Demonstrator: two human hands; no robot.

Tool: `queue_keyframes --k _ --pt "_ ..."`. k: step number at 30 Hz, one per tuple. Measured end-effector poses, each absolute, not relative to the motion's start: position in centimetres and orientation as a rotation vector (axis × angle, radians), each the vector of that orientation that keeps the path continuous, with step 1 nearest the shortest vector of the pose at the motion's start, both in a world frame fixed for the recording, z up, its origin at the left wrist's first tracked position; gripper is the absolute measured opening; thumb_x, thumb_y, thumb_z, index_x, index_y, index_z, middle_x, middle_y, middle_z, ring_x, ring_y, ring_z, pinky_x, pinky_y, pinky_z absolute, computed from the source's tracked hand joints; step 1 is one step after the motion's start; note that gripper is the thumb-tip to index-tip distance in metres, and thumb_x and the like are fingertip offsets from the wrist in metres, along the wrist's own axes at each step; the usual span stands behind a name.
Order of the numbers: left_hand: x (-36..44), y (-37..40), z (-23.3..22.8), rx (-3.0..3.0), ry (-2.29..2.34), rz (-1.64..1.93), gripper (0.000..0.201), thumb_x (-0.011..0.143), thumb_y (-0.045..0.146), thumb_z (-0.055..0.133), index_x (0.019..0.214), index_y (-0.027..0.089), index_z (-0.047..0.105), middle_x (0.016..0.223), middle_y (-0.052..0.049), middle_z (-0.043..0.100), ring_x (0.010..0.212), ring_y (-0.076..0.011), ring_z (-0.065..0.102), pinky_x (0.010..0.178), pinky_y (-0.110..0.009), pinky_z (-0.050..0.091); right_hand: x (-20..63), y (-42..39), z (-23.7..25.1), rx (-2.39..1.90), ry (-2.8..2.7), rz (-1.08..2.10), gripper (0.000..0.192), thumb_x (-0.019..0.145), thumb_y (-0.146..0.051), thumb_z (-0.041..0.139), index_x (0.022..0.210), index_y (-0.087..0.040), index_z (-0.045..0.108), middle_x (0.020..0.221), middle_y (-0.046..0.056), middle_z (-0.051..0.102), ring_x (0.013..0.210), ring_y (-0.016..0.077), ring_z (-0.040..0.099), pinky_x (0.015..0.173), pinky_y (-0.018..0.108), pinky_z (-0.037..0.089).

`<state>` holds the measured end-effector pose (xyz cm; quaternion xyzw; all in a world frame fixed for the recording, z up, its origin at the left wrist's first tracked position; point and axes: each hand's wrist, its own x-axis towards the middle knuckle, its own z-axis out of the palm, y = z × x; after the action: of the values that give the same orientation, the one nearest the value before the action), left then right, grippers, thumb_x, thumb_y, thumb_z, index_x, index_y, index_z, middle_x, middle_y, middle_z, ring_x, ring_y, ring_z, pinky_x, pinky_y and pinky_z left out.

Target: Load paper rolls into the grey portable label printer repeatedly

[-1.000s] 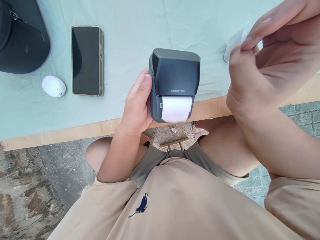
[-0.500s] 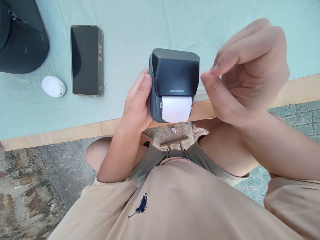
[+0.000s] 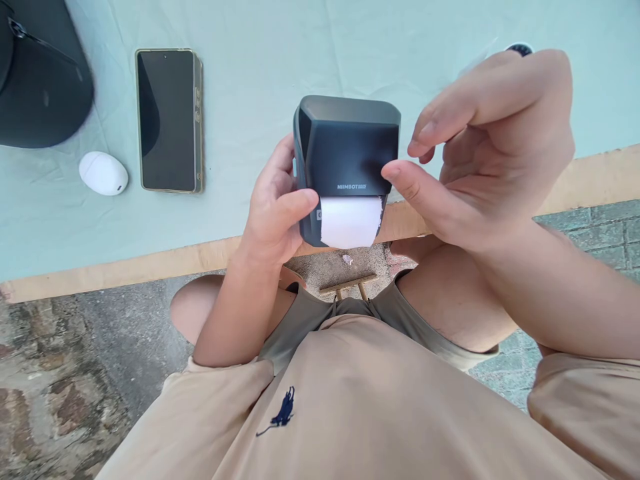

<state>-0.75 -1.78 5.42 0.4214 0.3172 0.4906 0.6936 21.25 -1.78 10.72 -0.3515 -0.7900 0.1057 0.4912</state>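
Observation:
A dark label printer marked NIIMBOT is held over the table's near edge, its lid closed. White label paper sticks out of the slot below the lid and curls down. My left hand grips the printer's left side, its thumb lying on the front face near the paper. To the right hovers my right hand, thumb and fingertips apart with nothing between them. Its thumb tip is very near the printer's right edge; whether it touches cannot be told.
A phone and a white oval case lie to the left on the pale green cloth. A black zippered bag stands at the far left. Behind my right hand a dark round object partly shows. The wooden table edge runs in front of my knees.
My right thumb and fingers have parted, and the thumb has come closer to the printer. My left thumb has slid onto the printer's front. The printer has tilted slightly.

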Motion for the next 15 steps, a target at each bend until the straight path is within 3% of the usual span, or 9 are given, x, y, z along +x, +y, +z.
queue_keyframes --k 5,11,15 --pt "-1.1 -1.7 4.3 1.007 0.713 1.102 0.078 0.07 0.062 0.09 0.13 0.022 0.061 0.116 -0.013 0.077 0.149 -0.0451 0.062 0.098 -0.053 0.069 21.6 -1.0 10.2 -0.755 -1.921 0.255 0.018 0.095 -0.022 0.072 0.103 -0.021 0.056 0.092 -0.007 0.067 0.079 0.0021 0.063 0.067 0.019 0.047" --pt "-0.6 -2.3 5.5 0.946 0.754 1.118 0.053 0.085 0.047 0.084 0.127 0.021 0.065 0.117 -0.011 0.078 0.14 -0.0396 0.071 0.105 -0.051 0.067 21.4 -1.4 10.6 -0.787 -1.91 0.285 0.013 0.095 -0.02 0.071 0.101 -0.022 0.059 0.09 -0.005 0.069 0.079 0.0058 0.064 0.068 0.022 0.047" --pt "-0.3 -2.5 5.7 0.932 0.686 1.141 0.057 0.088 0.053 0.082 0.132 0.022 0.064 0.117 -0.011 0.078 0.134 -0.038 0.074 0.095 -0.048 0.069 21.2 -1.7 10.6 -0.692 -1.893 0.378 0.011 0.089 -0.011 0.068 0.092 -0.021 0.065 0.08 -0.002 0.063 0.076 0.0083 0.061 0.074 0.028 0.052"
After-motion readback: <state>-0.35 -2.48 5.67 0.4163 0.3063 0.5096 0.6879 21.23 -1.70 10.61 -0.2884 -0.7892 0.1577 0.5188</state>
